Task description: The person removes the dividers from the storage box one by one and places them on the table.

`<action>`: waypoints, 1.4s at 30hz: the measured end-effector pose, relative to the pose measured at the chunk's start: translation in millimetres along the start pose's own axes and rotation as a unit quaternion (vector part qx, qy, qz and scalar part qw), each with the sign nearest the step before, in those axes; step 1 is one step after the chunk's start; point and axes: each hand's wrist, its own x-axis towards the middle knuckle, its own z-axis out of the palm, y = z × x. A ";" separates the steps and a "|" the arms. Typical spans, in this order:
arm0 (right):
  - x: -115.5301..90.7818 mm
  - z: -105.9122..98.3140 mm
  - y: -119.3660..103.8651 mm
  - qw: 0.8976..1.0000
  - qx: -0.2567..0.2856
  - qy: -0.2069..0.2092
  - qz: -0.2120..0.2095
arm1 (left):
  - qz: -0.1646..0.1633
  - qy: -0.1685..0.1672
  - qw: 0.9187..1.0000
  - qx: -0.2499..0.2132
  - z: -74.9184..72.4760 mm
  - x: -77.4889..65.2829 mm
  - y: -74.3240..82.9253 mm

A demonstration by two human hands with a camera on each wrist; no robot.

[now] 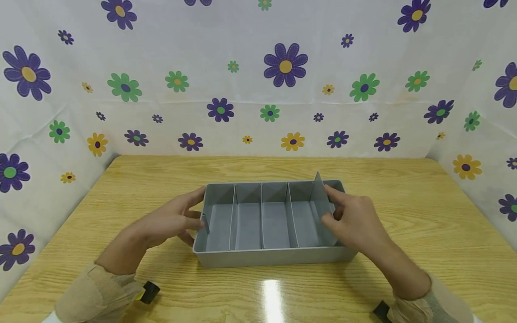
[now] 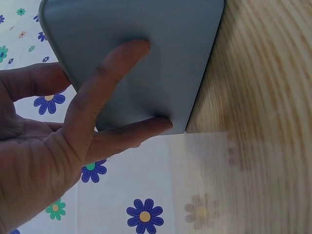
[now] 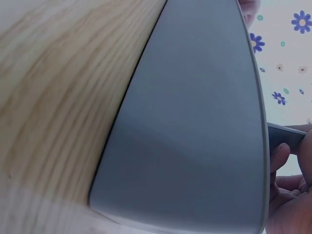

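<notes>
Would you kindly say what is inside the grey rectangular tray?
Three thin grey dividers, plus a raised fourth divider gripped by the right hand, which hides part of the rightmost section.

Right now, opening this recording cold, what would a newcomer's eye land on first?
Probably the flowered backdrop, its purple, green and yellow blooms filling the space behind the table. Next comes the gray tray in the middle, its left end held by the left hand. Near its right end, the right hand pinches a divider that pokes above the rim.

Left grip (image 1: pixel 173 220) splayed, right grip (image 1: pixel 357 220) curled
</notes>
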 end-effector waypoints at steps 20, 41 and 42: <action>-2.1 -11.0 -7.2 0.996 0.001 0.082 -0.045 | -0.009 0.002 1.000 -0.007 -0.1 -1.7 -0.1; -2.4 -5.5 -2.0 0.984 -0.003 0.147 -0.098 | 0.002 -0.006 1.000 -0.006 2.2 -0.6 -0.2; -2.2 -6.3 -1.8 0.985 -0.004 0.142 -0.094 | 0.000 -0.006 1.000 -0.006 2.3 -0.4 -0.1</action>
